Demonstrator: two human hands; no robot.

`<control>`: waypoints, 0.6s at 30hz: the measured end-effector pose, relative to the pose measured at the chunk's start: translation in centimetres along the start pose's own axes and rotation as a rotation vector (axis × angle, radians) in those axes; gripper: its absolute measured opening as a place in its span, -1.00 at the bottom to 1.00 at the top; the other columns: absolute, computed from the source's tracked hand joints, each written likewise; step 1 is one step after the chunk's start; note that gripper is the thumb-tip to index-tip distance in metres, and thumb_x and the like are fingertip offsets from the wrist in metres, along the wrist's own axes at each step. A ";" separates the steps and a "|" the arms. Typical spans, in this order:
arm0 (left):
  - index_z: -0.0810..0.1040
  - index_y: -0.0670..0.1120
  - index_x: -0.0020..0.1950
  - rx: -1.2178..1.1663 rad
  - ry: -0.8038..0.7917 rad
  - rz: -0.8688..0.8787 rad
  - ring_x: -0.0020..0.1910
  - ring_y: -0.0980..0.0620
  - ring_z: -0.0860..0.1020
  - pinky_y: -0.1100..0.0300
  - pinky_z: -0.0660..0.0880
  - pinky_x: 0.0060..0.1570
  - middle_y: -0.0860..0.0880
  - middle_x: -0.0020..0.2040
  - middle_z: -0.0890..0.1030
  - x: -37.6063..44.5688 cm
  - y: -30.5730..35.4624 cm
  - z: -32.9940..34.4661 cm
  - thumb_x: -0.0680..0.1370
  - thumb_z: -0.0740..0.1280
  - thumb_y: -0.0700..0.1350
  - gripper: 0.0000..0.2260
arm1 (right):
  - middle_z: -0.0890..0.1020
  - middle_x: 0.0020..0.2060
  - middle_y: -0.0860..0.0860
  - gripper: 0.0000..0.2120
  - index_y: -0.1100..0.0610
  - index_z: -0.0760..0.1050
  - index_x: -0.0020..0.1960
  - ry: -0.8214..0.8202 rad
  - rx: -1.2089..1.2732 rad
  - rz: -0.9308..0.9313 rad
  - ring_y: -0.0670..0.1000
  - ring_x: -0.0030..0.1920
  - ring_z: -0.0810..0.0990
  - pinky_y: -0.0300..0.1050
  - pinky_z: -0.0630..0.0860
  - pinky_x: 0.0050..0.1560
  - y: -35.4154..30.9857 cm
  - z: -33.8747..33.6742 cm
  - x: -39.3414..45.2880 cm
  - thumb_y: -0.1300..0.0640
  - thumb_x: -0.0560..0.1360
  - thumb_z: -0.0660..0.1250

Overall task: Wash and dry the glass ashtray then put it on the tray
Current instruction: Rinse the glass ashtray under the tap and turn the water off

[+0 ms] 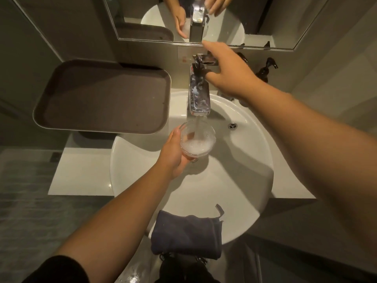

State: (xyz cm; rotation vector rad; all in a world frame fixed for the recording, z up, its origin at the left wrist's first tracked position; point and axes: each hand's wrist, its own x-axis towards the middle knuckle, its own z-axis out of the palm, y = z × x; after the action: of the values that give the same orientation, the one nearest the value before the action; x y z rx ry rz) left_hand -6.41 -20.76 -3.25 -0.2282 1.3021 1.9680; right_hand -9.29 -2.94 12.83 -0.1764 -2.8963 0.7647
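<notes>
Head view is showing the glass ashtray point(197, 137) sitting right under the faucet point(199, 92), over the middle of the white basin point(234, 180), and it's filling up with foamy water while the stream is pouring straight into it. The left hand point(175, 154) is cupping it from the left side and underneath, thumb lying along the near rim, so it's gripping the ashtray off the basin floor. The right hand point(230, 75) is reaching out to the faucet lever point(204, 59), fingers spread fairly wide, thumb just beside the faucet body; can't really tell if it's actually touching the lever. The brown tray point(102, 97) is lying flat on the counter to the left of the faucet, overhanging the basin edge a bit. A dark folded cloth point(186, 233) is draped over the near rim of the basin. Two dark pump bottles point(265, 69) are standing back by the mirror point(204, 19) on the right.
</notes>
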 end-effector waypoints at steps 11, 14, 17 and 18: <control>0.43 0.05 0.34 0.026 -0.005 -0.012 0.21 -0.25 0.57 -0.21 0.60 -0.04 -0.16 0.28 0.56 0.1 -0.5 -0.1 0.67 0.17 -0.13 -0.75 | 0.64 -0.03 0.12 -0.75 0.12 0.57 0.10 -0.282 0.757 0.651 0.07 -0.15 0.58 -0.03 0.57 -0.17 4.9 10.6 -10.3 -0.02 0.61 0.22; 0.41 0.10 0.33 0.171 0.030 0.014 0.19 -0.23 0.56 -0.18 0.64 -0.12 -0.11 0.29 0.51 -0.1 -0.2 -0.4 0.60 0.18 -0.29 -0.61 | 0.62 -0.15 0.14 -0.83 0.18 0.57 0.03 -0.246 0.721 0.609 0.09 -0.21 0.59 -0.03 0.58 -0.23 4.6 10.9 -10.6 0.14 0.61 0.23; 0.38 0.09 0.35 0.455 0.015 0.150 0.15 -0.14 0.57 0.11 0.59 -0.27 -0.07 0.25 0.52 -0.8 0.9 -0.3 0.57 0.14 -0.33 -0.56 | 0.61 -0.16 0.15 -0.84 0.21 0.54 0.01 -0.178 0.609 0.547 0.15 -0.20 0.63 0.09 0.66 -0.18 4.6 11.0 -10.4 0.18 0.59 0.21; 0.37 0.05 0.37 0.634 0.018 0.234 0.15 -0.11 0.56 0.14 0.57 -0.18 -0.06 0.25 0.52 -0.9 1.1 -0.4 0.57 0.15 -0.31 -0.57 | 0.61 -0.18 0.13 -0.84 0.21 0.53 0.00 -0.154 0.570 0.540 0.16 -0.21 0.64 0.15 0.65 -0.16 4.4 10.9 -10.3 0.16 0.59 0.21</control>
State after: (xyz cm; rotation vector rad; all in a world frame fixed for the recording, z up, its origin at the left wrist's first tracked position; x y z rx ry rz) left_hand -6.68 -21.79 -2.19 0.2252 1.9551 1.6274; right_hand -0.63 -5.89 0.11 -0.8764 -2.6303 1.7099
